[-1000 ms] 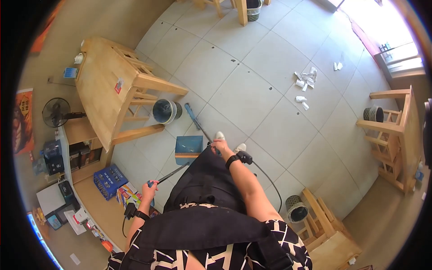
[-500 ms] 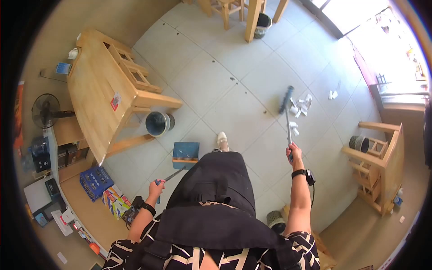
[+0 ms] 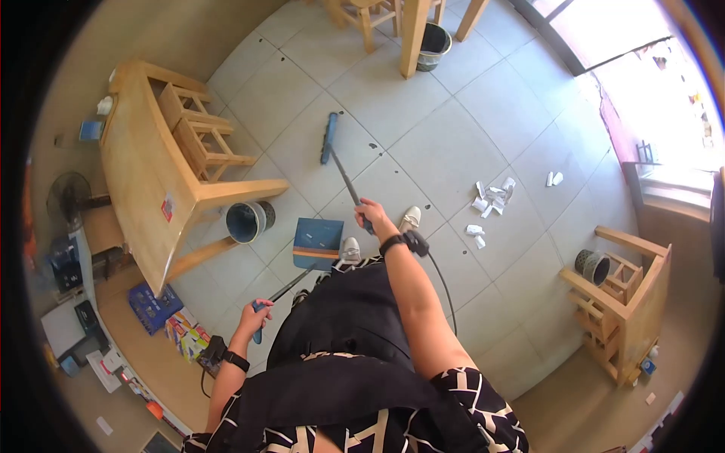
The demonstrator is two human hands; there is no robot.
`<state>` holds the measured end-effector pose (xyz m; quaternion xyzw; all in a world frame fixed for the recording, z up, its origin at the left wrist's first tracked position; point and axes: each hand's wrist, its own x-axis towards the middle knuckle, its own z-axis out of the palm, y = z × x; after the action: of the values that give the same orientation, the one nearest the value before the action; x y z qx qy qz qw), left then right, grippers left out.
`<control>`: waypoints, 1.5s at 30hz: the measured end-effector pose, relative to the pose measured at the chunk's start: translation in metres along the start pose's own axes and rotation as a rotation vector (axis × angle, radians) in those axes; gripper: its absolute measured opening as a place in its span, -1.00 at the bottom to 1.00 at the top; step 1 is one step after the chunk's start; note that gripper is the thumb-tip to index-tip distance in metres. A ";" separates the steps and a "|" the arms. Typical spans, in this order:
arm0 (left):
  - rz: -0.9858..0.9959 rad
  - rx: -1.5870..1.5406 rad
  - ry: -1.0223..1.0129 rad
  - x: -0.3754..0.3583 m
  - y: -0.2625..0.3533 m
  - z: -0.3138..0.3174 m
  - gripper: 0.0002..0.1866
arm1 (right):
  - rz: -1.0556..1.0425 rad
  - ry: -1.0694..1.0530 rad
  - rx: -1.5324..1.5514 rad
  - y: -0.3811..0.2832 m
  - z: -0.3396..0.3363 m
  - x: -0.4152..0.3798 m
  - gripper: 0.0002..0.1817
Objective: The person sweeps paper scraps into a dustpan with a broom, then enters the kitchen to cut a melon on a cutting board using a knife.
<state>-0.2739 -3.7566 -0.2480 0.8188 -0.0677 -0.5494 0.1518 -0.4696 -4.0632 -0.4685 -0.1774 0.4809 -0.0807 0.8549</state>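
My right hand (image 3: pixel 370 216) is wrapped round the handle of a broom (image 3: pixel 329 139), whose blue head is over the tiled floor (image 3: pixel 445 136) ahead of me. My left hand (image 3: pixel 255 318) grips the handle of a blue dustpan (image 3: pixel 317 235), which lies on the floor just left of my shoes. Small dark bits (image 3: pixel 373 146) dot the tiles right of the broom head. White crumpled scraps (image 3: pixel 495 198) lie in a loose group on the right, away from both tools, with a smaller pair (image 3: pixel 554 179) beyond them.
A wooden table (image 3: pixel 147 181) with stools stands on the left, a bin (image 3: pixel 246 223) beside its leg. Another bin (image 3: pixel 433 47) is by table legs ahead. On the right are a wooden table (image 3: pixel 642 309) and a bin (image 3: pixel 592 266). A doorway lies at the upper right.
My right hand and the broom have swung left, away from the white scraps. Both shoes now show. The view has shifted slightly, and my left hand still holds the dustpan.
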 end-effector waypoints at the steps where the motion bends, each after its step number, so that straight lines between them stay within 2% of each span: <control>1: 0.040 -0.011 0.006 0.001 0.007 0.008 -0.84 | 0.006 0.001 0.024 -0.015 -0.011 0.016 -0.46; 4: 0.027 -0.062 0.001 0.002 0.053 0.034 -0.84 | 0.137 0.048 0.213 -0.060 -0.065 0.026 -0.45; 7: 0.032 -0.048 0.002 0.025 0.082 0.050 -0.82 | 0.065 0.170 0.204 -0.099 -0.146 -0.044 -0.51; 9: 0.041 -0.079 0.015 0.036 0.104 0.061 -0.81 | 0.045 0.252 0.319 -0.097 -0.220 -0.081 -0.49; 11: 0.039 -0.103 0.024 0.040 0.132 0.074 -0.81 | 0.015 0.377 0.270 -0.094 -0.276 -0.136 -0.52; 12: 0.036 -0.123 0.037 0.042 0.146 0.079 -0.81 | 0.026 0.372 0.293 -0.088 -0.306 -0.155 -0.54; 14: 0.057 -0.131 0.047 0.048 0.170 0.085 -0.82 | -0.008 0.420 0.273 -0.091 -0.338 -0.204 -0.57; 15: 0.054 -0.126 0.062 0.051 0.180 0.088 -0.82 | 0.034 0.547 0.288 -0.093 -0.351 -0.219 -0.53; 18: 0.068 -0.126 0.063 0.060 0.211 0.099 -0.83 | 0.011 0.644 0.259 -0.121 -0.358 -0.241 -0.83; 20: 0.074 -0.128 0.050 0.058 0.240 0.110 -0.83 | -0.036 0.573 0.319 -0.145 -0.362 -0.229 -0.89; 22: -0.123 -0.326 -0.080 0.059 0.273 0.122 -0.83 | -0.142 0.488 0.397 -0.177 -0.361 -0.206 -0.92; 25: -0.119 -0.213 0.005 0.083 0.295 0.126 -0.81 | -0.228 0.358 0.508 -0.262 -0.340 -0.147 -0.90; 27: -0.099 -0.187 0.027 0.105 0.306 0.131 -0.81 | -0.189 0.355 0.379 -0.336 -0.320 -0.102 -0.87; 29: -0.064 -0.179 0.054 0.126 0.321 0.139 -0.80 | -0.190 0.299 0.188 -0.391 -0.334 -0.034 -0.77; 31: -0.069 -0.158 0.069 0.151 0.335 0.144 -0.80 | -0.239 0.610 -0.036 -0.459 -0.317 0.011 -0.52; 33: -0.138 -0.129 0.092 0.165 0.370 0.156 -0.80 | -0.211 0.555 -0.202 -0.512 -0.318 0.048 -0.40; 34: -0.152 -0.132 0.090 0.164 0.389 0.164 -0.80 | -0.196 0.556 -0.207 -0.527 -0.320 0.058 -0.40; 36: -0.183 -0.107 0.042 0.170 0.431 0.177 -0.80 | -0.172 0.585 -0.436 -0.556 -0.327 0.072 -0.48; 39: -0.168 -0.052 -0.008 0.182 0.466 0.184 -0.80 | -0.199 0.599 -0.447 -0.540 -0.374 0.049 -0.51; 41: -0.179 -0.024 -0.035 0.183 0.483 0.190 -0.80 | -0.185 0.620 -0.377 -0.493 -0.418 0.015 -0.51; 42: -0.181 -0.002 -0.034 0.185 0.489 0.190 -0.80 | -0.095 0.643 -0.436 -0.472 -0.431 -0.014 -0.50; 43: -0.172 0.023 -0.035 0.189 0.497 0.191 -0.80 | -0.157 0.709 -0.639 -0.413 -0.473 -0.020 -0.49; 44: -0.166 0.032 -0.050 0.191 0.505 0.192 -0.80 | -0.102 0.687 -0.517 -0.390 -0.475 -0.055 -0.48; 45: -0.195 -0.005 -0.018 0.192 0.510 0.195 -0.81 | -0.044 0.776 -0.458 -0.364 -0.472 -0.088 -0.46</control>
<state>-0.3506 -4.3257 -0.3203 0.8162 0.0123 -0.5691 0.0990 -0.9051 -4.4789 -0.4840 -0.3289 0.7673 -0.0509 0.5482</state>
